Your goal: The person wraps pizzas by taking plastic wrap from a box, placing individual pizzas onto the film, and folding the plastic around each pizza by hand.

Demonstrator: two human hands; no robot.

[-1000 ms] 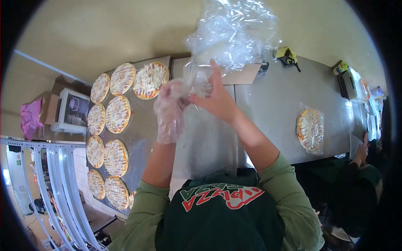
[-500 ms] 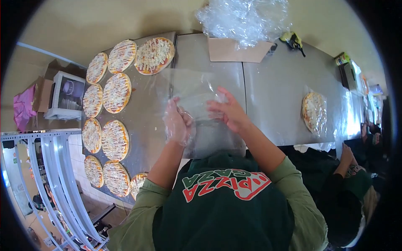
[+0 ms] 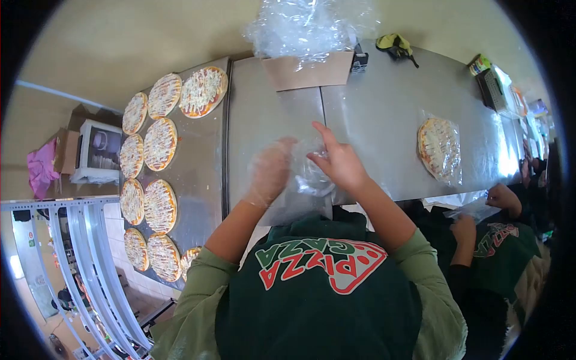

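Observation:
A clear plastic bag point(image 3: 311, 183) hangs between my two hands above the steel table. My left hand point(image 3: 271, 174), blurred and covered by thin clear plastic, is on the bag's left side; how its fingers lie is hard to make out. On the right side, my right hand point(image 3: 343, 165) has its thumb and index finger spread, with the plastic against them; its other fingers are hidden. Several topped pizzas point(image 3: 160, 205) lie on the metal surface point(image 3: 201, 162) to my left. One bagged pizza point(image 3: 440, 150) rests on the table point(image 3: 372, 132) to my right.
A cardboard box point(image 3: 307, 73) heaped with clear plastic bags point(image 3: 309, 30) stands at the back. Right of it lies a yellow and black item point(image 3: 396, 48). A co-worker's hands point(image 3: 465, 231) hold clear plastic at the right. Metal shelving point(image 3: 90, 270) stands at the lower left.
The plastic between my hands has come down from the pile at the back towards me. My hands have drawn closer together since half a second ago. The co-worker's hands have come further into view.

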